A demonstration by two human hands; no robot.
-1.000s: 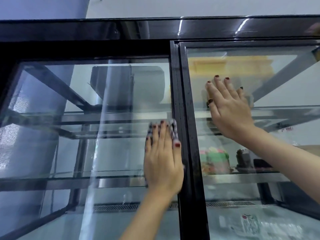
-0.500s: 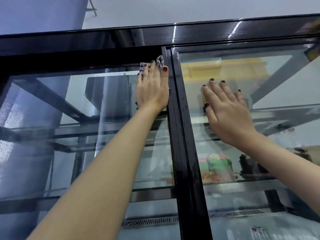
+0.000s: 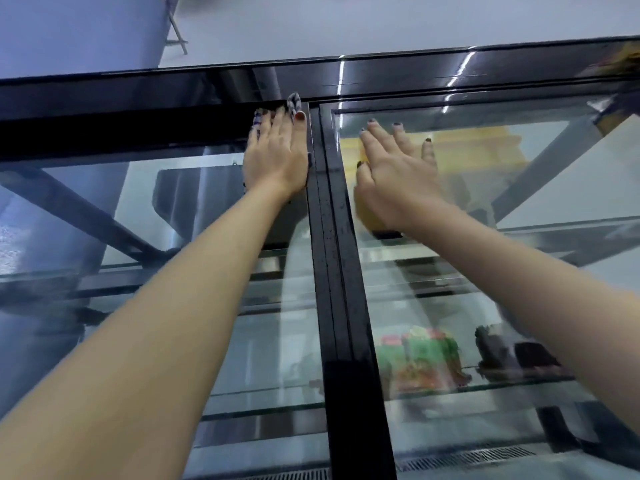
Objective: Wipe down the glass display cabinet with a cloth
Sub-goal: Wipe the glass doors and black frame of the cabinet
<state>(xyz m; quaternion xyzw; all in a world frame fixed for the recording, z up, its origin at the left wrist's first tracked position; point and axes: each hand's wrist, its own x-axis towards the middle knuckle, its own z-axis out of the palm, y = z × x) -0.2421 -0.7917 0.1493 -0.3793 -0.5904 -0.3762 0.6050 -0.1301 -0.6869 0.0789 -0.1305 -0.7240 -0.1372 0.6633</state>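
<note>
The glass display cabinet (image 3: 332, 306) fills the view, with two sliding panes in black frames that meet at a central upright. My left hand (image 3: 277, 154) lies flat with straight fingers at the top of the left pane, pressing a checked cloth (image 3: 294, 100) against the upper black frame. Only the cloth's edge shows past my fingertips. My right hand (image 3: 398, 174) lies flat and spread on the right pane (image 3: 519, 271), just right of the central upright, holding nothing.
Inside the cabinet, glass shelves carry a green and pink cake (image 3: 419, 358) and dark pastries (image 3: 512, 355) at lower right. A yellow box (image 3: 481, 147) shows behind the upper right pane. A vent grille (image 3: 467, 457) runs along the bottom.
My left hand slid the cloth up the left pane from mid-height to the top frame. My right hand shifted slightly upward on the right pane.
</note>
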